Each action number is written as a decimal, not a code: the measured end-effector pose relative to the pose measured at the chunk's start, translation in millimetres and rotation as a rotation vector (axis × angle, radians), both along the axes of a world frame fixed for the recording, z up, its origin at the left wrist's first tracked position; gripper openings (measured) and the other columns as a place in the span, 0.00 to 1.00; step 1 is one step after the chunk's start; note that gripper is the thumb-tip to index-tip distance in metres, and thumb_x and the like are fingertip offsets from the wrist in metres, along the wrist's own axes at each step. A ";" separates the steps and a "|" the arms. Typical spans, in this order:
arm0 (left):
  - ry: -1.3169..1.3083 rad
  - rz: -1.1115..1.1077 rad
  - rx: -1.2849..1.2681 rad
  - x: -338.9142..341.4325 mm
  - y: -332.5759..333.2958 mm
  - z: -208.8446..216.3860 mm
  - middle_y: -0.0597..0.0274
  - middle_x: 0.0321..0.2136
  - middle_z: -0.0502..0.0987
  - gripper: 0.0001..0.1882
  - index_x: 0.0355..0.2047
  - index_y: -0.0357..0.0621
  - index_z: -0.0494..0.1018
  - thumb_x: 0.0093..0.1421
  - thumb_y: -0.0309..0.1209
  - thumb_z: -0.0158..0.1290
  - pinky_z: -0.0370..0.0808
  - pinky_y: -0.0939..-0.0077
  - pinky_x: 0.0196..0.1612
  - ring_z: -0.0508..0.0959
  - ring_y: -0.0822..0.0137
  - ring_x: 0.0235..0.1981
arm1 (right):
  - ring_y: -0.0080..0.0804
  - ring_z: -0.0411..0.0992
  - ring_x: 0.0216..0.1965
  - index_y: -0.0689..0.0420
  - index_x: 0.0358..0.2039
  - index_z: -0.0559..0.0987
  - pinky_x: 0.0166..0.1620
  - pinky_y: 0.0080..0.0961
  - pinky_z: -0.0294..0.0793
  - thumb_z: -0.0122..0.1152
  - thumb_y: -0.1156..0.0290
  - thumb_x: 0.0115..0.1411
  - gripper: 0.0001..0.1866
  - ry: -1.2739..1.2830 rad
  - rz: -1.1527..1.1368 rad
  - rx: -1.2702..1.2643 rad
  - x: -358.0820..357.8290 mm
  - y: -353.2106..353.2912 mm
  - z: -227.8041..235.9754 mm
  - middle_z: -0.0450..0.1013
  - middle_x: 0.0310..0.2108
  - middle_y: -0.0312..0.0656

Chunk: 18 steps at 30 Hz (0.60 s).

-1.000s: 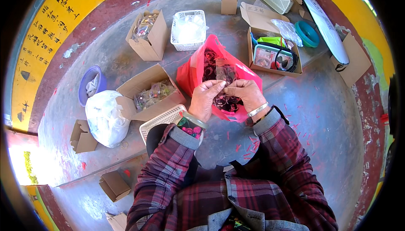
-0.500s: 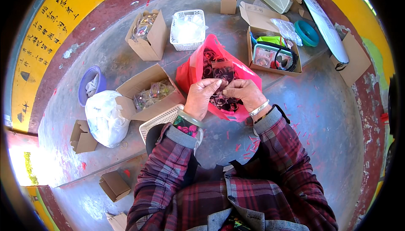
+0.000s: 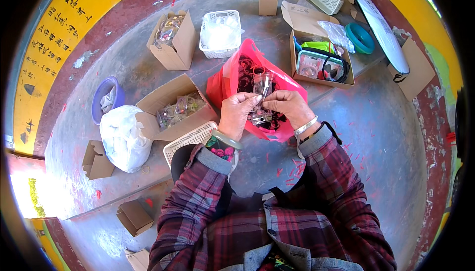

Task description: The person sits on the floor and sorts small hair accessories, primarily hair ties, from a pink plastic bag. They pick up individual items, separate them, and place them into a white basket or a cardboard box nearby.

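Over a pink-red bag [image 3: 229, 75] I hold a small clear plastic bag [image 3: 262, 84] between both hands. My left hand [image 3: 235, 112] pinches its left side with thumb and finger. My right hand [image 3: 289, 109] grips the right side the same way, and the fingertips nearly meet. The clear bag catches light along its upper and lower ends; whether anything is inside it I cannot tell. Beneath it, the pink-red bag stands open, filled with dark, loop-shaped pieces [image 3: 246, 65], some with red, which look like hair ties.
Left of the bag stand a carton of small packets [image 3: 170, 80], a beige basket [image 3: 190, 140] and a white plastic sack [image 3: 126, 140]. Behind are a tall carton [image 3: 180, 48] and a white basket [image 3: 220, 53]. At right sits a box of supplies [image 3: 324, 84]; red scraps [image 3: 297, 169] litter the floor.
The clear bag has tilted and now looks narrower, with brighter reflections. Both hands keep their pinch in nearly the same place.
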<state>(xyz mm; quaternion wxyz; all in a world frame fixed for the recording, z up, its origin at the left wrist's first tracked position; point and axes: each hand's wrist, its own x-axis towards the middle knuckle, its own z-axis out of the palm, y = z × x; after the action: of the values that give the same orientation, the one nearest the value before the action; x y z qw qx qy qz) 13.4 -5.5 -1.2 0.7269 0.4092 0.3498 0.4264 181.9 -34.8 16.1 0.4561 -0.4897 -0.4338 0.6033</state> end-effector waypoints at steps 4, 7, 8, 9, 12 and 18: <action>-0.071 -0.056 -0.044 -1.7 3.8 -8.7 0.61 0.27 0.77 0.07 0.33 0.33 0.74 0.56 0.26 0.53 0.71 0.83 0.35 0.75 0.75 0.29 | 0.18 0.69 0.26 0.65 0.27 0.79 0.31 0.15 0.68 0.63 0.75 0.51 0.06 -0.021 -0.010 0.045 -0.5 -1.0 2.7 0.73 0.23 0.35; -0.047 -0.070 -0.018 -0.3 3.8 -3.3 0.62 0.28 0.77 0.08 0.34 0.35 0.74 0.56 0.26 0.53 0.69 0.85 0.32 0.74 0.76 0.28 | 0.18 0.69 0.26 0.64 0.25 0.79 0.30 0.15 0.68 0.63 0.75 0.50 0.05 -0.050 -0.012 0.035 2.9 -0.7 -1.1 0.73 0.22 0.34; -0.028 -0.063 -0.023 -0.7 2.2 3.5 0.62 0.28 0.77 0.08 0.34 0.35 0.75 0.56 0.27 0.53 0.69 0.86 0.31 0.73 0.77 0.27 | 0.18 0.68 0.26 0.64 0.25 0.79 0.30 0.15 0.67 0.63 0.76 0.49 0.05 -0.074 -0.009 0.060 3.4 -0.6 -1.8 0.73 0.22 0.34; -0.009 -0.057 -0.027 -1.1 1.4 7.3 0.62 0.28 0.77 0.08 0.34 0.36 0.75 0.56 0.27 0.53 0.68 0.86 0.30 0.73 0.77 0.26 | 0.18 0.68 0.26 0.64 0.24 0.79 0.30 0.15 0.67 0.63 0.76 0.49 0.04 -0.098 -0.007 0.085 3.8 -0.6 -2.5 0.73 0.22 0.34; -0.002 -0.063 -0.042 -2.7 0.7 8.1 0.63 0.26 0.77 0.08 0.34 0.36 0.75 0.55 0.27 0.54 0.64 0.89 0.25 0.70 0.80 0.22 | 0.18 0.68 0.25 0.64 0.22 0.79 0.30 0.16 0.67 0.64 0.77 0.48 0.04 -0.116 -0.015 0.117 3.7 -0.8 -6.0 0.73 0.21 0.35; 0.025 -0.074 -0.084 -4.7 -1.5 11.7 0.66 0.22 0.76 0.07 0.31 0.36 0.76 0.53 0.26 0.56 0.60 0.90 0.16 0.66 0.83 0.15 | 0.17 0.66 0.23 0.63 0.21 0.78 0.28 0.15 0.65 0.65 0.77 0.46 0.04 -0.108 -0.012 0.087 3.9 -1.4 -11.7 0.72 0.20 0.33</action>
<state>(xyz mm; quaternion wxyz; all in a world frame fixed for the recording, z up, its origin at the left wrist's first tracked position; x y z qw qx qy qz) 8.7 -7.0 10.6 0.7542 0.3962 0.3610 0.3793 185.8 -36.2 4.4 0.4565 -0.5039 -0.4808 0.5537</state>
